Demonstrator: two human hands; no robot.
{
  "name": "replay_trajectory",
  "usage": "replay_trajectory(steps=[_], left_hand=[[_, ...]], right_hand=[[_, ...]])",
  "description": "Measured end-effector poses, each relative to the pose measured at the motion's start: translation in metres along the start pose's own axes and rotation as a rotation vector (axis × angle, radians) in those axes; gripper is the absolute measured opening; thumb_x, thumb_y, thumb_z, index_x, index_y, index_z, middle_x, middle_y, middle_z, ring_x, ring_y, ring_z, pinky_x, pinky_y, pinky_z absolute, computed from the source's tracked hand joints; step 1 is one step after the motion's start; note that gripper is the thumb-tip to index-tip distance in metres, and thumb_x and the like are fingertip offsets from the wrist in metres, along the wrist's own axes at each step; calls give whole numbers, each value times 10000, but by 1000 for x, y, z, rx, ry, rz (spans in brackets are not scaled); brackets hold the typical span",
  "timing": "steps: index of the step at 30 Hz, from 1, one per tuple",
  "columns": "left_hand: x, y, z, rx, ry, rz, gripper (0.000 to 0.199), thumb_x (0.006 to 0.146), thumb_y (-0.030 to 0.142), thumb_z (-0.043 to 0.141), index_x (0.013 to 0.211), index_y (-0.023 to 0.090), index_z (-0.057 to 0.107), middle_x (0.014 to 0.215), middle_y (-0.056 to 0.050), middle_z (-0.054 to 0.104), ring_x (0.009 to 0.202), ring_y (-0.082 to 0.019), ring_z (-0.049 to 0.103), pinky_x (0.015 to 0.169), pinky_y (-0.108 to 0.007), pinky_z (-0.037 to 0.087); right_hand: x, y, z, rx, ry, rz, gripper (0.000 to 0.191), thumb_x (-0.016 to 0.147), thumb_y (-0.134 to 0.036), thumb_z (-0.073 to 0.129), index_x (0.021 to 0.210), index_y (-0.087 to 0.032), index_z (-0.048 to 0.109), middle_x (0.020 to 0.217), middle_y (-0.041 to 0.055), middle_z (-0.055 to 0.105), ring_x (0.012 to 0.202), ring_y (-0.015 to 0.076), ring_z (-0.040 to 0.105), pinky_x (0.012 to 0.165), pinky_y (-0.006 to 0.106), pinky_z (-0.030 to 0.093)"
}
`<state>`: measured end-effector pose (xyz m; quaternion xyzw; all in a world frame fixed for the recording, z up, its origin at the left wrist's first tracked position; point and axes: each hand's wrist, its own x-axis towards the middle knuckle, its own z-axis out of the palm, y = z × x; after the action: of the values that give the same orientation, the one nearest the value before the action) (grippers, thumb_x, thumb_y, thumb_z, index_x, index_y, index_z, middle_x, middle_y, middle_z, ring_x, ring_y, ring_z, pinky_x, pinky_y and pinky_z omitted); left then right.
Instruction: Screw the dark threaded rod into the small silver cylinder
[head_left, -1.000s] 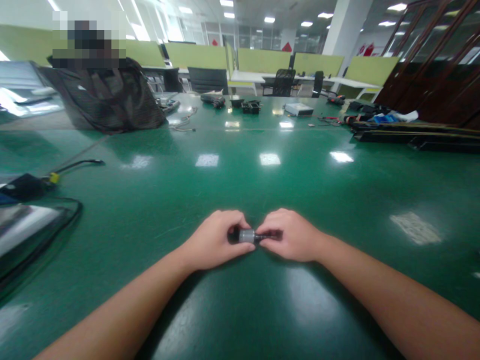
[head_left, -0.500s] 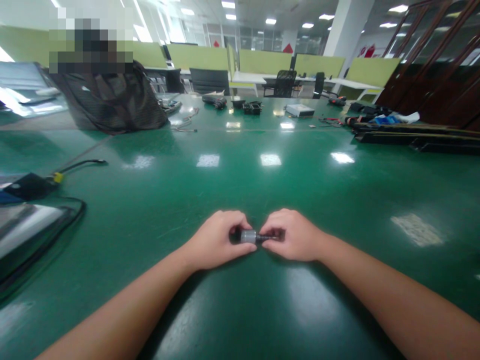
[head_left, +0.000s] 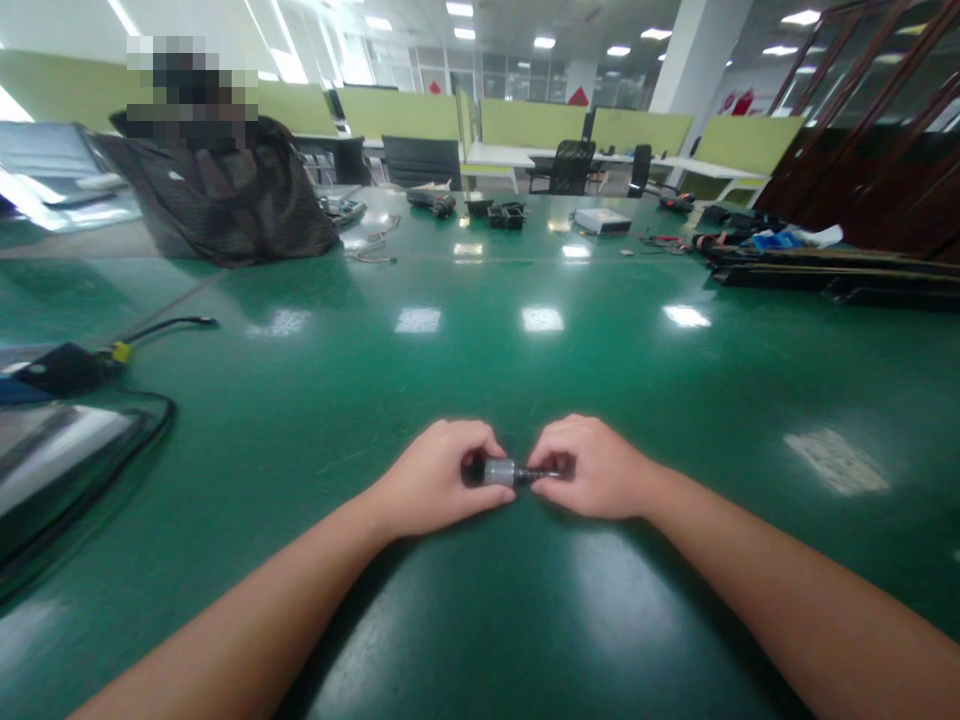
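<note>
A short black tool with a grey band [head_left: 499,472] lies sideways between my hands, low over the green table. It looks like a small screwdriver, with a thick body on the left and a thin shaft on the right. Around the thick body, the thumb and fingers of my left hand [head_left: 431,478] are closed. My right hand [head_left: 592,468] pinches the thin shaft between thumb and fingers. A narrow gap separates the two hands' fingertips. The curled fingers partly hide both ends of the tool.
On the left, a black cable [head_left: 161,420] curls beside a flat clear-topped item [head_left: 60,450]. A large dark bag [head_left: 225,200] stands at the back left, in front of a blurred-out person. Farther back are a silver box [head_left: 601,221] and long black strips [head_left: 840,275].
My right hand has shifted slightly to the right along the thin shaft, widening the gap between the fingertips. My left hand keeps its hold on the thick body.
</note>
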<state>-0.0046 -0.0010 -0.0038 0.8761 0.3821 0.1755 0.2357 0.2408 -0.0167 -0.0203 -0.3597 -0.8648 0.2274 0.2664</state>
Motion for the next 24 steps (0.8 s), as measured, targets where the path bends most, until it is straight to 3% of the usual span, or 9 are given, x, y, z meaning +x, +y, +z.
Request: replay_trajectory(steps=[14,24], left_hand=[[0,-1,1,-5,1,17,257,755,379,838,889,214,695,844,24,707,760,-173,643,747,-298,407],[0,0,0,10,-6,-9,269,762,418,829,873,215,692,849,19,708,763,-180,640,762,-313,404]], right_hand=[[0,2,-12,-6,-68,13,48,723,-171,740,751,-176,701,688,-9,671,653,134,590,686,260,438],[-8,17,-33,61,-152,207,55,719,-165,736,771,-158,719,665,-13,638,585,108,547,563,225,405]])
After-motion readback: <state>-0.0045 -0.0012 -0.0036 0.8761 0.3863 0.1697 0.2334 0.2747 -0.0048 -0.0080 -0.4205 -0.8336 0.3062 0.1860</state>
